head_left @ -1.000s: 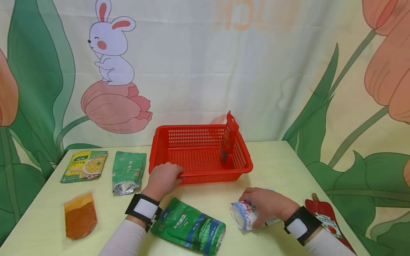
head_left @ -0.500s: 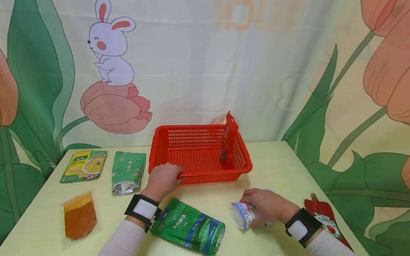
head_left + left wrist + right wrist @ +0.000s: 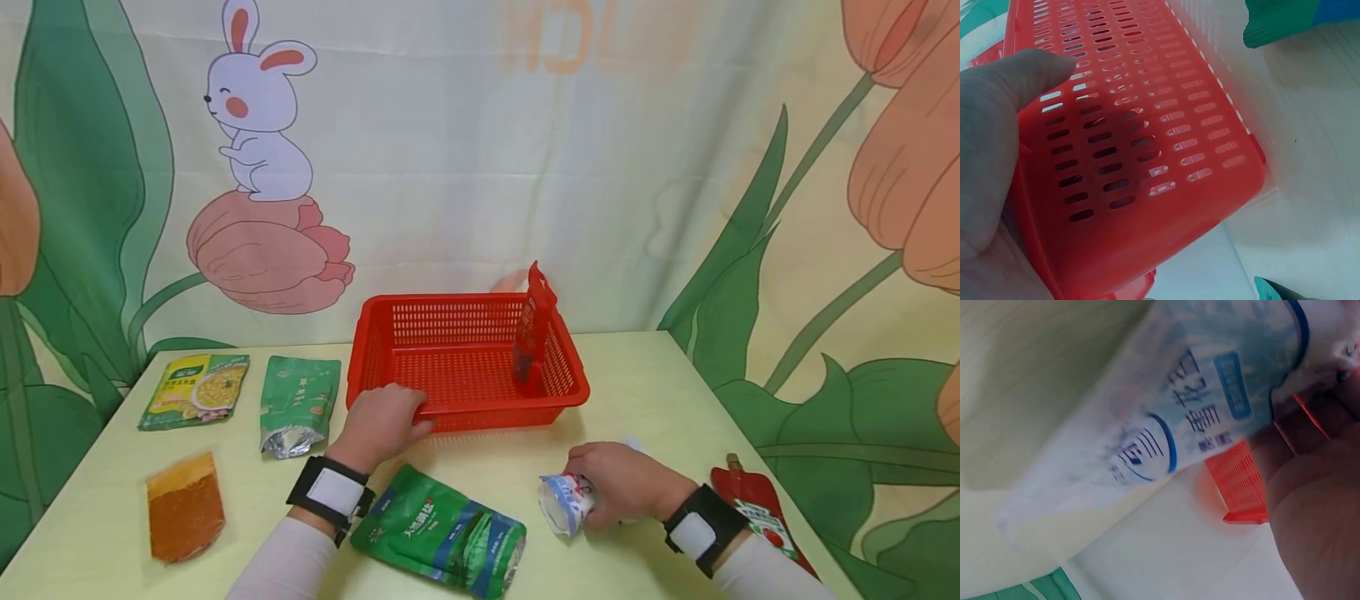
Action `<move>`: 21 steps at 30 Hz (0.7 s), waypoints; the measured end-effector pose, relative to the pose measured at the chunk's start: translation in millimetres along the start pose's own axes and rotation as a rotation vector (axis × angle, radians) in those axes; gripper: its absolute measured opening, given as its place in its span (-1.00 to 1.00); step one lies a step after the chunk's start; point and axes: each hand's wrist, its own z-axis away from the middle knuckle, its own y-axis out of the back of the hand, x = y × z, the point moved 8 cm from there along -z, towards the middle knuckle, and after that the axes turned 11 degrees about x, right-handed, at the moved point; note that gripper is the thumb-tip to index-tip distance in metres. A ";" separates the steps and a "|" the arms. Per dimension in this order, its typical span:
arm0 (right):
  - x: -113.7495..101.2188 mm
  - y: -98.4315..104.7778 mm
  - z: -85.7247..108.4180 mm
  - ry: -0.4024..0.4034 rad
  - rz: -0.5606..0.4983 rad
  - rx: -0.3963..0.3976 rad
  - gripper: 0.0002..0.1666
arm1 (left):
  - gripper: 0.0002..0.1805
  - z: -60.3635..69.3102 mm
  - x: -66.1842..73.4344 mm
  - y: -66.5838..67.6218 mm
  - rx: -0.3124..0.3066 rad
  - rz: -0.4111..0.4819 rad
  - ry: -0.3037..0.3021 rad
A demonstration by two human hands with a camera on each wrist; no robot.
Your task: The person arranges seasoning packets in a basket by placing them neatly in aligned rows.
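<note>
- Red plastic is under our left hand [image 3: 381, 423]: we hold the basket [image 3: 495, 410] by its near rim, toward the left corner. The left wrist view shows our thumb along the slotted outer wall; the other fingertips are hidden there.
- White-and-blue, the soft pouch [image 3: 561, 502] is at the near right of the basket, outside it and well apart from its rim. It lies on its side, one end facing left; we cannot tell whether all of it touches the table [image 3: 630, 375].
- Our step in hand, we judge, is grasping that pouch while steadying the basket.
- Our right hand [image 3: 626, 479] reaches in from the near right, back upward, fingers curled round the pouch with little gap left.
- Any lift from here would call for a firm, even hold, since the film looks slippery, and for clearance over the near rim, with our left hand keeping the basket still.
</note>
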 end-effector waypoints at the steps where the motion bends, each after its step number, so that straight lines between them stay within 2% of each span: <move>1: -0.6 0.8 -0.4 0.000 -0.004 0.002 -0.50 | -0.76 0.4 0.4 0.9 -0.003 0.002 -0.001; 7: -7.6 11.9 -2.2 0.010 -0.027 0.039 -0.55 | -0.79 2.2 1.5 6.7 -0.003 -0.011 -0.003; 13: -22.9 38.9 -0.8 0.046 0.003 0.114 -0.54 | -0.77 4.4 4.0 10.3 0.018 -0.003 -0.001; 15: -28.8 49.5 0.7 0.058 0.026 0.138 -0.51 | -0.68 6.1 9.1 14.5 0.050 0.009 -0.025; 18: -37.1 63.4 3.6 0.076 0.059 0.168 -0.46 | -0.51 9.3 22.3 23.2 0.125 0.054 -0.094; 21: -45.1 74.0 6.2 0.104 0.097 0.200 -0.41 | -0.40 14.4 41.8 35.0 0.202 0.179 -0.166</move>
